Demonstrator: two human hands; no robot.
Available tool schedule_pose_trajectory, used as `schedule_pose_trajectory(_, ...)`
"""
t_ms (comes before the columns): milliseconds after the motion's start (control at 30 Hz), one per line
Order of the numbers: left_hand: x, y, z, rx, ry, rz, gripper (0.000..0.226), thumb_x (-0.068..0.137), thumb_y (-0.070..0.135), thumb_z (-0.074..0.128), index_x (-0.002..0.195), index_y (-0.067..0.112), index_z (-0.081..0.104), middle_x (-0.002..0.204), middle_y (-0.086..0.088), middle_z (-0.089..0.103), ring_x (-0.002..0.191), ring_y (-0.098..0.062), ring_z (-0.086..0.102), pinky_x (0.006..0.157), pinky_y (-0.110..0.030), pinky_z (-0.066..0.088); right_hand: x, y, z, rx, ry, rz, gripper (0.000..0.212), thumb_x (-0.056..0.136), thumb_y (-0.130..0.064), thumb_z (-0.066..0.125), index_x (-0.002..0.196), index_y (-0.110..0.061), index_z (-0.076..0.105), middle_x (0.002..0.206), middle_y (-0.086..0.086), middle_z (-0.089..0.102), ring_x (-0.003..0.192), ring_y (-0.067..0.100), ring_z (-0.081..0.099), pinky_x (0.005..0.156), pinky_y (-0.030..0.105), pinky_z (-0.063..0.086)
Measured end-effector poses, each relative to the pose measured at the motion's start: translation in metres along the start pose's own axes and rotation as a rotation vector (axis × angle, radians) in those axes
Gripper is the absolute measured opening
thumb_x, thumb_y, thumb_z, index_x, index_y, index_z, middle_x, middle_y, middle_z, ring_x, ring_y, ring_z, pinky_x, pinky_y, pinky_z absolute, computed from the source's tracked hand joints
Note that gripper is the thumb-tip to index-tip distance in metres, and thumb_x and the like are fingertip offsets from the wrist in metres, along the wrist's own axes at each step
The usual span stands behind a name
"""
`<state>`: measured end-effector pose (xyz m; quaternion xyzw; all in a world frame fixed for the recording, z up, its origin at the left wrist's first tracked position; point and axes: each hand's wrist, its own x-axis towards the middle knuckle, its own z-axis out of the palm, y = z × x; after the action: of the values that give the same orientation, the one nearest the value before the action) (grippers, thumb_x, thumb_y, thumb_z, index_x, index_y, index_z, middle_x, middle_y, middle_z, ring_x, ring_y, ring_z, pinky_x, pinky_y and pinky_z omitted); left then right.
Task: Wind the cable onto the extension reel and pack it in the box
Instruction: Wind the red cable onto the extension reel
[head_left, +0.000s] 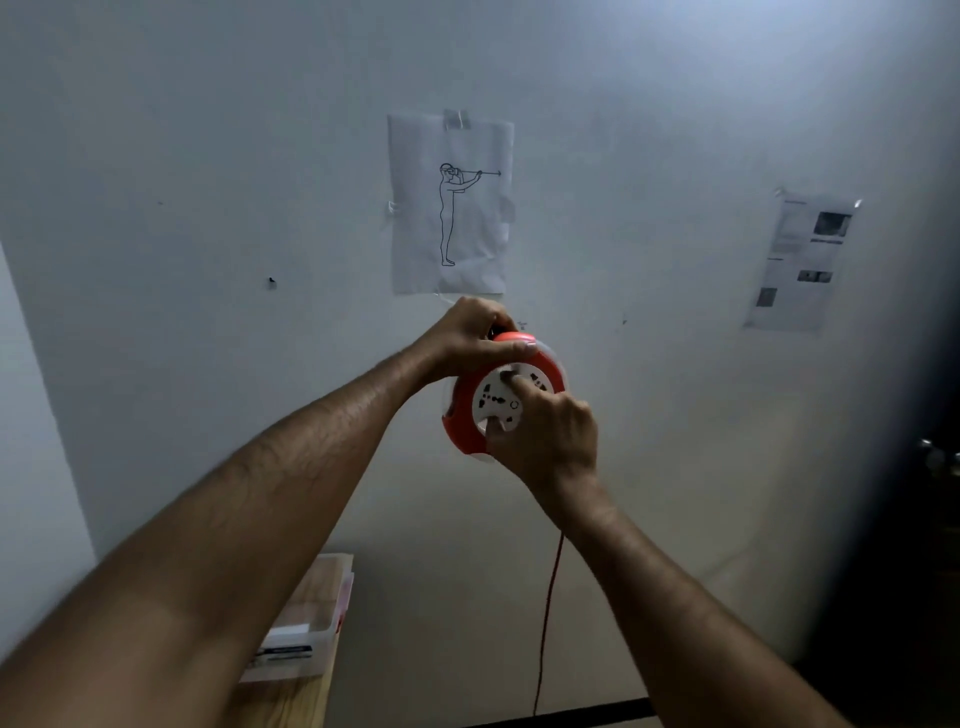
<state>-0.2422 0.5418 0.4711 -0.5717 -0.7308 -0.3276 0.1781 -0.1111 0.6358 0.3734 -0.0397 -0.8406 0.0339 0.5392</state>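
Observation:
I hold a round orange extension reel (460, 410) with a white socket face up in front of the wall. My left hand (467, 332) grips its top edge at the handle. My right hand (550, 436) is pressed on the white face, fingers on the socket disc. A thin orange cable (548, 613) hangs from under the reel down past my right forearm toward the floor. A box (306, 618) with a white and wood-coloured print lies low on the left, on a wooden surface.
A wooden table edge (291, 701) shows at the bottom left. The wall ahead carries a taped sheet with a line drawing (451, 202) and a printed sheet (802, 262) to the right. A dark area fills the far right.

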Motion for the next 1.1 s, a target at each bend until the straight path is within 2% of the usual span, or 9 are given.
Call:
schedule_pose_trajectory(233, -0.003, -0.001, 0.001, 0.007, 0.068, 0.023, 0.038, 0.085, 0.041, 0.079, 0.091, 0.003, 0.075, 0.075, 0.007, 0.061, 0.064, -0.002, 0.059, 0.055, -0.007, 0.044, 0.009, -0.049, 0.004, 0.725, 0.139, 1.108, 0.054, 0.083, -0.038, 0.081, 0.123, -0.012, 0.057, 0.122, 0.01, 0.066, 0.11, 0.024, 0.068, 0.083, 0.028, 0.058)
schedule_pose_trajectory(300, -0.004, 0.0, 0.001, 0.009, 0.065, 0.027, 0.037, 0.085, 0.042, 0.079, 0.091, 0.005, 0.075, 0.075, 0.012, 0.059, 0.065, -0.002, 0.059, 0.056, -0.007, 0.045, 0.015, -0.06, -0.001, 0.98, 0.155, 1.414, 0.045, 0.086, -0.037, 0.079, 0.114, -0.006, 0.061, 0.111, 0.012, 0.071, 0.096, 0.022, 0.073, 0.079, 0.03, 0.061)
schedule_pose_trajectory(433, -0.007, -0.005, 0.002, 0.017, 0.048, 0.017, 0.037, 0.086, 0.042, 0.077, 0.089, 0.005, 0.076, 0.072, 0.008, 0.061, 0.063, -0.004, 0.059, 0.054, -0.008, 0.044, 0.03, -0.064, -0.014, 1.592, 0.2, 1.799, 0.042, 0.094, -0.033, 0.072, 0.114, 0.001, 0.057, 0.072, 0.011, 0.069, 0.044, 0.009, 0.06, 0.042, 0.019, 0.05)
schedule_pose_trajectory(567, -0.008, -0.006, 0.003, 0.004, 0.049, 0.008, 0.032, 0.086, 0.037, 0.079, 0.089, 0.005, 0.076, 0.07, 0.008, 0.06, 0.06, -0.001, 0.057, 0.053, -0.008, 0.042, 0.044, -0.058, -0.023, 2.037, 0.411, 1.94, 0.041, 0.1, -0.02, 0.064, 0.129, -0.001, 0.044, 0.116, 0.02, 0.067, 0.03, 0.016, 0.055, 0.027, 0.02, 0.04)
schedule_pose_trajectory(633, -0.008, -0.004, 0.001, -0.006, 0.051, 0.013, 0.036, 0.085, 0.041, 0.079, 0.085, 0.005, 0.075, 0.069, 0.003, 0.062, 0.059, -0.003, 0.057, 0.053, -0.01, 0.042, 0.042, -0.058, -0.027, 1.927, 0.324, 1.861, 0.036, 0.102, -0.02, 0.06, 0.128, 0.002, 0.045, 0.113, 0.023, 0.067, 0.033, 0.019, 0.061, 0.032, 0.022, 0.047)
schedule_pose_trajectory(700, -0.007, -0.004, -0.002, -0.023, 0.079, 0.001, 0.042, 0.085, 0.045, 0.077, 0.081, 0.003, 0.074, 0.069, -0.004, 0.065, 0.057, -0.007, 0.058, 0.051, -0.013, 0.042, 0.033, -0.054, -0.028, 1.373, 0.149, 1.531, 0.024, 0.103, -0.022, 0.058, 0.116, -0.002, 0.055, 0.094, 0.019, 0.074, 0.051, 0.016, 0.07, 0.048, 0.027, 0.059)
schedule_pose_trajectory(767, -0.007, -0.007, -0.008, -0.05, 0.113, -0.029, 0.048, 0.084, 0.051, 0.076, 0.078, 0.003, 0.073, 0.069, -0.008, 0.067, 0.058, -0.014, 0.063, 0.05, -0.02, 0.046, 0.016, -0.043, -0.023, 0.739, 0.157, 0.883, 0.014, 0.101, -0.024, 0.059, 0.105, -0.011, 0.059, 0.084, 0.008, 0.074, 0.064, 0.013, 0.073, 0.056, 0.025, 0.061)
schedule_pose_trajectory(867, -0.006, -0.009, -0.015, -0.039, 0.104, -0.033, 0.048, 0.085, 0.05, 0.076, 0.081, 0.002, 0.073, 0.072, -0.011, 0.068, 0.06, -0.016, 0.064, 0.05, -0.016, 0.046, -0.009, -0.018, -0.018, 0.097, 0.034, 0.035, 0.028, 0.094, -0.014, 0.064, 0.122, -0.012, 0.06, 0.104, 0.013, 0.067, 0.068, 0.021, 0.069, 0.056, 0.026, 0.059)
schedule_pose_trajectory(1100, -0.007, -0.014, -0.006, -0.037, 0.062, -0.034, 0.043, 0.086, 0.043, 0.077, 0.087, 0.0, 0.074, 0.073, -0.008, 0.067, 0.06, -0.01, 0.06, 0.051, -0.01, 0.044, -0.013, 0.011, -0.016, -0.298, -0.183, -0.34, 0.068, 0.083, -0.006, 0.075, 0.146, -0.02, 0.053, 0.132, 0.037, 0.052, 0.049, 0.023, 0.061, 0.043, 0.03, 0.053)
